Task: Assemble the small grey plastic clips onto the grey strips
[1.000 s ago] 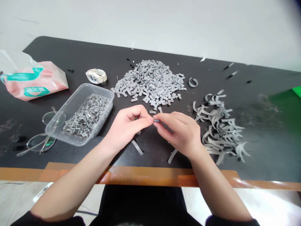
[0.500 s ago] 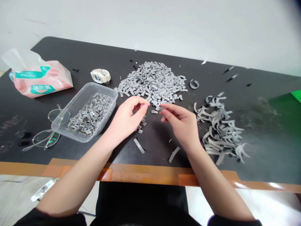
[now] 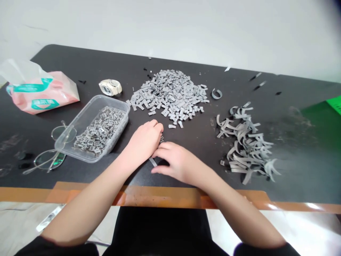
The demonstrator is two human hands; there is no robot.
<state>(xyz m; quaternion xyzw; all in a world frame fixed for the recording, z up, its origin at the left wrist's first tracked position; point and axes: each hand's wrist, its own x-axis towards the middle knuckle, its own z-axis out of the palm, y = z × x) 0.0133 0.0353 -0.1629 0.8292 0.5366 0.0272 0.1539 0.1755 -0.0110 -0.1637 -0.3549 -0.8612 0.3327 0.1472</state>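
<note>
My left hand rests low over the table with its fingers curled under; their tips, and whatever they grip, are hidden. Small grey metal buckles peek out beside its knuckles. My right hand is against the left one, thumb and forefinger spread apart with a gap between them. A short grey strip lies on the table at that gap, partly covered by the hands. Beyond the hands is a large heap of small grey folded pieces, with a couple of loose ones at its near edge.
A clear plastic tub of metal buckles stands left, overlapping eyeglasses. Behind are a white watch and a tissue pack. Curved grey strips are piled right. Orange-brown tape lines the table's front edge.
Both hands have come down from the heap toward me and closer together. The right hand has moved left and its thumb has parted from the fingers. Another small piece lies at the heap's near edge.
</note>
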